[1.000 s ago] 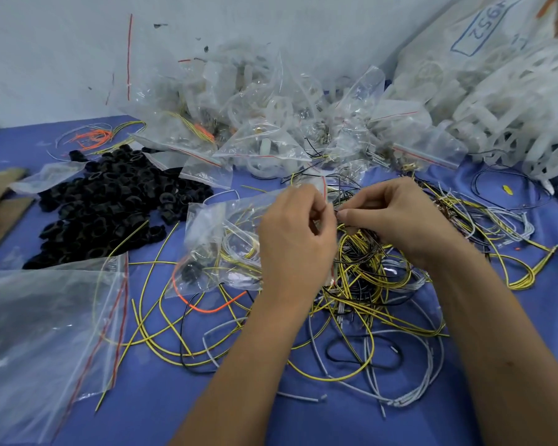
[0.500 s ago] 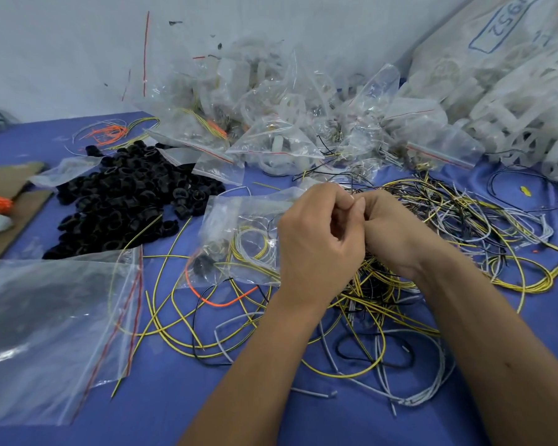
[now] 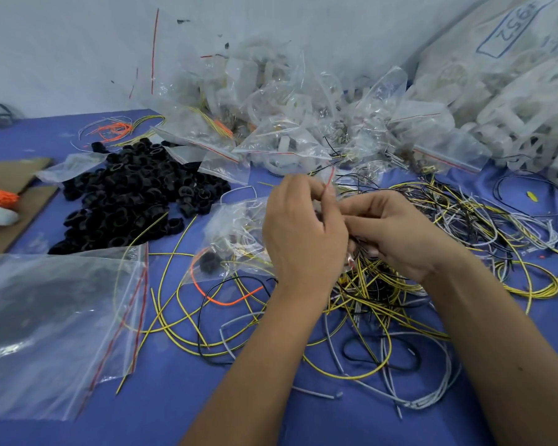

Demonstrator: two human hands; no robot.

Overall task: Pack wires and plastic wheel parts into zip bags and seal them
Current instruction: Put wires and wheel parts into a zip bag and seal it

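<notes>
A small clear zip bag [image 3: 236,239] with coiled wires and a black wheel part inside lies at the table's middle. My left hand [image 3: 298,233] pinches the bag's red-lined zip edge near its top. My right hand [image 3: 397,233] pinches the same edge lower down, right beside the left; the fingertips are partly hidden. A tangle of yellow, black and white loose wires [image 3: 400,284] spreads under and to the right of both hands. A heap of black plastic wheel parts [image 3: 132,194] lies to the left.
Filled zip bags [image 3: 281,123] are piled at the back against the wall. White plastic frames [image 3: 525,101] are heaped at the back right. Empty zip bags [image 3: 55,329] lie at the front left. Cardboard [image 3: 10,188] with an orange bundle sits at the far left on the blue table [image 3: 161,413].
My right hand has closed in against the left along the bag's zip edge and slid lower. The view has shifted slightly left.
</notes>
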